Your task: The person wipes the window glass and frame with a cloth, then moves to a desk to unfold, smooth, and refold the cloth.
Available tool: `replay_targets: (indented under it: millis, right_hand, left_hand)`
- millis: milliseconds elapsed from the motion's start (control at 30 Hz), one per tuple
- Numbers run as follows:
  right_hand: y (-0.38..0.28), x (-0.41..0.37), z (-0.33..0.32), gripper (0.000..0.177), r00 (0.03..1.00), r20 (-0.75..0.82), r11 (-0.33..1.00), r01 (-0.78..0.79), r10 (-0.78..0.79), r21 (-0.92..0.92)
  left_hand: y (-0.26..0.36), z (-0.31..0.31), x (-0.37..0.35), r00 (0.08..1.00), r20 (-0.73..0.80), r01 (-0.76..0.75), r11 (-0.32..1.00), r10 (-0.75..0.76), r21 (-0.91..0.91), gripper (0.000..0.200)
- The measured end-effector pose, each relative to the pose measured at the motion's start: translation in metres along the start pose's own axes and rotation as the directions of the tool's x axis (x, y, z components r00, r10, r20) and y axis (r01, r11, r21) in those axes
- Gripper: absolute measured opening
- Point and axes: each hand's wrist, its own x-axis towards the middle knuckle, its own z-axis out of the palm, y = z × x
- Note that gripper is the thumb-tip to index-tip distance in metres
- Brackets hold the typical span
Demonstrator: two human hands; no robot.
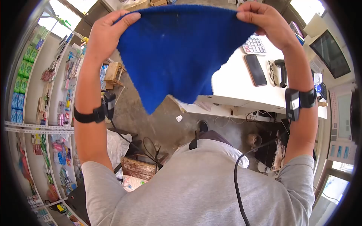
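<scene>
A blue cloth (177, 49) hangs spread out between my raised hands, its top edge stretched nearly straight and its lower edge ragged with hanging points. My left hand (107, 35) pinches the upper left corner between thumb and fingers. At the upper right corner, my right hand (266, 22) grips the cloth the same way. The cloth covers part of the white desk behind it.
The white desk (233, 84) at the right bears a calculator (254, 46), a phone (255, 70), glasses (272, 73) and a scanner (281, 72). A monitor (330, 53) stands far right. Stocked shelves (37, 128) line the left. A wooden stool (113, 73) stands on the floor.
</scene>
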Motion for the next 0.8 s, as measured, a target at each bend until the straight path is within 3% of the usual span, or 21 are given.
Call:
replay_targets:
  millis: [33, 100, 167, 200, 233, 300, 333, 433, 500, 533, 567, 633, 700, 800]
  right_hand:
    - [-0.016, 0.016, -0.003, 0.009, 0.997, -0.032, 0.973, -0.056, 0.065, 0.225]
    - [-0.017, 0.045, -0.021, 0.010, 0.997, -0.076, 0.994, -0.003, 0.011, 0.113]
    - [-0.026, 0.058, -0.031, 0.015, 0.994, -0.105, 0.961, 0.018, 0.011, 0.276]
    - [-0.028, 0.063, -0.037, 0.017, 0.991, -0.132, 0.946, 0.062, -0.020, 0.319]
    - [-0.032, 0.068, -0.043, 0.019, 0.985, -0.160, 0.928, 0.114, -0.059, 0.354]
    - [-0.045, 0.058, -0.045, 0.024, 0.969, -0.241, 0.976, 0.000, 0.054, 0.220]
    - [-0.048, 0.048, -0.042, 0.026, 0.950, -0.292, 0.984, -0.068, 0.114, 0.163]
    - [0.000, 0.015, -0.011, 0.015, 0.945, -0.286, 0.982, 0.118, -0.157, -0.151]
    - [0.042, -0.018, 0.035, 0.015, 0.957, -0.289, 0.998, -0.014, -0.004, -0.060]
    - [0.064, -0.036, 0.065, 0.015, 0.936, -0.352, 0.988, -0.031, -0.025, -0.154]
    - [0.085, -0.056, 0.097, 0.014, 0.922, -0.381, 0.984, -0.120, 0.060, -0.134]
    - [0.120, -0.096, 0.155, 0.015, 0.913, -0.408, 0.918, -0.164, 0.003, -0.361]
    - [0.136, -0.132, 0.202, 0.017, 0.908, -0.412, 0.882, -0.256, 0.078, -0.395]
    - [0.131, -0.156, 0.237, 0.017, 0.883, -0.466, 0.837, -0.299, 0.060, -0.458]
  left_hand:
    - [-0.007, -0.003, 0.023, 0.999, 0.020, -0.034, 0.999, 0.034, 0.010, 0.028]
    - [-0.021, -0.009, 0.071, 0.996, 0.009, -0.093, 0.995, 0.092, 0.044, 0.029]
    - [-0.040, -0.013, 0.113, 0.993, -0.030, -0.113, 0.990, 0.116, 0.086, 0.031]
    - [-0.050, -0.020, 0.133, 0.976, 0.077, -0.203, 0.979, 0.204, -0.021, 0.032]
    - [-0.048, -0.021, 0.141, 0.964, 0.078, -0.254, 0.967, 0.256, -0.032, 0.032]
    - [-0.032, -0.010, 0.131, 0.968, 0.001, -0.249, 0.964, 0.250, 0.093, 0.027]
    - [-0.031, -0.005, 0.124, 0.954, 0.046, -0.298, 0.952, 0.295, 0.068, 0.026]
    - [-0.056, 0.032, 0.083, 0.890, 0.168, -0.431, 0.902, 0.424, 0.006, 0.024]
    - [-0.092, 0.068, 0.049, 0.855, 0.184, -0.500, 0.864, 0.485, 0.047, 0.027]
    - [-0.115, 0.089, 0.033, 0.843, 0.213, -0.519, 0.851, 0.493, 0.081, 0.029]
    - [-0.138, 0.112, 0.017, 0.839, 0.240, -0.518, 0.852, 0.489, 0.074, 0.029]
    - [-0.176, 0.153, -0.020, 0.828, 0.314, -0.502, 0.864, 0.464, 0.047, 0.032]
    - [-0.197, 0.170, -0.058, 0.825, 0.358, -0.472, 0.882, 0.438, 0.010, 0.036]
    - [-0.208, 0.174, -0.093, 0.844, 0.333, -0.437, 0.899, 0.420, -0.026, 0.035]
